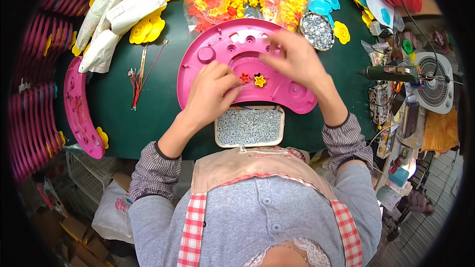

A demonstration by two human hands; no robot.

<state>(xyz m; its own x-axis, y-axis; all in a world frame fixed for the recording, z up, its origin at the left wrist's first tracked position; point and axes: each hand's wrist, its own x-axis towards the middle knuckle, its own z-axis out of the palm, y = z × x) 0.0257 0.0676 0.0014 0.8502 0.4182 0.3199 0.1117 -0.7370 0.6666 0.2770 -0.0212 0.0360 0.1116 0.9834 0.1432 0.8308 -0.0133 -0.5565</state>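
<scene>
A pink curved plastic panel [195,89] lies on the table in front of me, its moulded posts and recesses facing up. Over its left part is my left hand [213,89], fingers curled together; whatever they may hold is hidden. My right hand [292,57] hovers above the panel's right side, slightly blurred, with thumb and fingers apart and nothing visible between them. Between the hands, a red star-shaped piece [244,77] and a yellow star-shaped piece [260,80] sit in the panel. White parts [242,35] show in openings at its far edge.
Near me stands a tray of small metal parts [250,127]; a round container [317,31] holds similar ones. Red and yellow pieces in clear bags [237,0] lie behind. Thin wires [141,81] and another pink panel [79,104] are left; a power screwdriver [391,73] is right.
</scene>
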